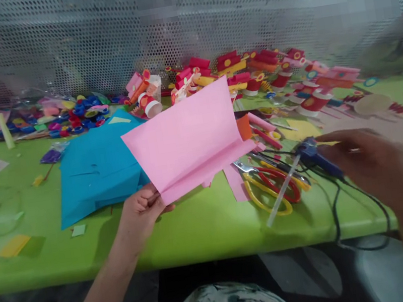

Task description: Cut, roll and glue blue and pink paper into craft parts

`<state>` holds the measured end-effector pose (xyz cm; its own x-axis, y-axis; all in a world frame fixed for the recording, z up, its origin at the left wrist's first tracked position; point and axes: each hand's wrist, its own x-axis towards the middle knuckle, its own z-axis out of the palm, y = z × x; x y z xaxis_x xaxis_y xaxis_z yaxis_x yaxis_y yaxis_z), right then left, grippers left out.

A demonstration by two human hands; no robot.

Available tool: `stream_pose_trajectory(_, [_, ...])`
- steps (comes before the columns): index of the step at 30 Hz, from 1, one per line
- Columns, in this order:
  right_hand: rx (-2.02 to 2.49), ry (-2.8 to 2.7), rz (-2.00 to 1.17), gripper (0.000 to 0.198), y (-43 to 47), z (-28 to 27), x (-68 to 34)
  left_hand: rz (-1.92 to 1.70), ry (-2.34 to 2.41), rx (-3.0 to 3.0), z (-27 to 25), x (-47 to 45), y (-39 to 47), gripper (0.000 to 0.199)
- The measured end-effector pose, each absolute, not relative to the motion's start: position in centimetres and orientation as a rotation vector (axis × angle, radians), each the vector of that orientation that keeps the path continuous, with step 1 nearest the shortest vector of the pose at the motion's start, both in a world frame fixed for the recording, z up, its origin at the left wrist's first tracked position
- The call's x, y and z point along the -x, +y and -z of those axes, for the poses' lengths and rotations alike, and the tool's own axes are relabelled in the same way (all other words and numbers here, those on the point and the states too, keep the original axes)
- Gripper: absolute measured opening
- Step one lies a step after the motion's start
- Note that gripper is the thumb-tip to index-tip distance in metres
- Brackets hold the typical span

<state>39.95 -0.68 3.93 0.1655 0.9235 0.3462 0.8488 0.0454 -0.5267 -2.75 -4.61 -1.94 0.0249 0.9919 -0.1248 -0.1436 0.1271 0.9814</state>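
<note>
My left hand (144, 211) pinches the lower left corner of a pink sheet of paper (187, 135), holding it up above the table. A lengthwise fold runs near the sheet's lower edge. On the right, my right hand (363, 156) grips a dark blue hot glue gun (319, 158), with a translucent glue stick (283, 191) jutting from its back end toward me. Below and left of the glue gun lie scissors (269, 194) with red and yellow handles. A crumpled blue sheet (100, 167) rests left of the pink paper.
Behind stand several red, pink and yellow paper models (315, 97) along a perforated metal panel (100, 44). Colourful bottle caps (77, 117) are heaped at the back left. The glue gun's black cord (337, 221) loops over the front edge of the green table (207, 237).
</note>
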Motion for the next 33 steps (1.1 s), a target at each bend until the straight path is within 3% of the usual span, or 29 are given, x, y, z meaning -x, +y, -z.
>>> stream_pose_trajectory(6, [1.565,-1.392,-0.988,0.052,-0.7,-5.5,-34.9,-1.045,1.041,-1.003,2.4,3.3,-5.0,0.038])
stream_pose_trajectory(10, [1.486,-1.308,-1.335,0.05,-0.3,-5.6,-34.0,-1.014,1.033,-1.024,2.5,3.3,-4.9,0.043])
stream_pose_trajectory(15, [1.392,-1.27,-1.499,0.04,-0.8,-5.5,-34.0,-0.992,1.019,-1.036,2.0,3.0,-4.9,0.042])
stream_pose_trajectory(33, [1.387,-1.319,-1.667,0.039,0.5,-2.9,-35.2,-0.937,1.022,-1.093,1.6,2.8,-4.8,0.038])
